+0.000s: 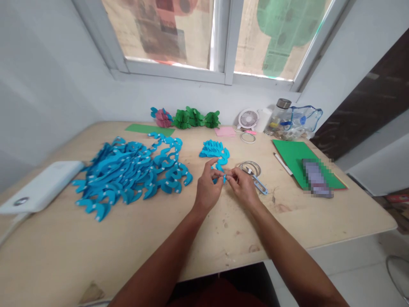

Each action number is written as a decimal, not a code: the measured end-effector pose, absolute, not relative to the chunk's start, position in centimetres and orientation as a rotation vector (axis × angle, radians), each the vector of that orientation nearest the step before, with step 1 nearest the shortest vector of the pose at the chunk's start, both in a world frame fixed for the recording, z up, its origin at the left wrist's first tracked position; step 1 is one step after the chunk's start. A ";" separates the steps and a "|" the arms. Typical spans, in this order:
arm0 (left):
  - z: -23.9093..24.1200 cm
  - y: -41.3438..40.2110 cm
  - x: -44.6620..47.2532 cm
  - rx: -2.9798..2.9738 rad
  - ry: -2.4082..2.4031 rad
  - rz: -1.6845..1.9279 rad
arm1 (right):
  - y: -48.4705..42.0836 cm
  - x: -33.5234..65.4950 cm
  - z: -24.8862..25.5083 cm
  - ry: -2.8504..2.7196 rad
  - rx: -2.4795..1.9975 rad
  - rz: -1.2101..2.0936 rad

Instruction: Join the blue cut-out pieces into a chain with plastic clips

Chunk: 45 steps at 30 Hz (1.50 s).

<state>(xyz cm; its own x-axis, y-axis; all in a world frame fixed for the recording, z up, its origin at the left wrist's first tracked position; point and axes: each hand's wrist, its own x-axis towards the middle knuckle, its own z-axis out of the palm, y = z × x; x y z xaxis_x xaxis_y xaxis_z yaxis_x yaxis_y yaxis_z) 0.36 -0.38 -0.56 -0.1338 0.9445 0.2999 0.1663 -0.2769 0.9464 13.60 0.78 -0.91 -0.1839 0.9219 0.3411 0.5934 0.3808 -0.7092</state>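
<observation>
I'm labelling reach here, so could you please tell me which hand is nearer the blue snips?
Right. The right hand lies just beside the blue snips; the left hand is farther, beyond the right one.

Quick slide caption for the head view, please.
Left hand and right hand pinch a blue paper piece over a wooden table, blue cutout pile at left.

Pale wooden table [191, 243], scuffed near its front edge. From its centre: heap of blue paper cut-outs [134, 175] at 10 o'clock; white flat device [41, 185] at 9; smaller blue stack [214, 151] and green folded paper ornaments [194, 118] at 12; small white fan [248, 118] and glass jar [278, 115] at 1; tape ring [251, 166] and green sheet [295, 160] at 2.
</observation>
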 end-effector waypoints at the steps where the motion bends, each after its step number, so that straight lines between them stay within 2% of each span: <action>1: -0.5 -0.4 0.4 1.452 1.284 1.481 | 0.8 13.6 -0.9 -1.887 -1.308 0.552; 19: -0.9 -0.3 0.4 1.505 1.309 1.448 | 0.6 13.4 -0.8 -1.898 -1.326 0.480; 33: -0.4 -0.4 0.4 1.279 1.282 1.518 | 0.3 13.2 -0.6 -1.836 -1.301 0.487; 38: -0.4 -0.4 0.5 1.176 1.260 1.551 | 0.7 13.5 -0.8 -1.666 -1.364 0.593; 45: -0.6 -0.4 0.7 1.078 1.213 1.543 | 1.2 13.4 -1.2 -1.567 -1.257 0.911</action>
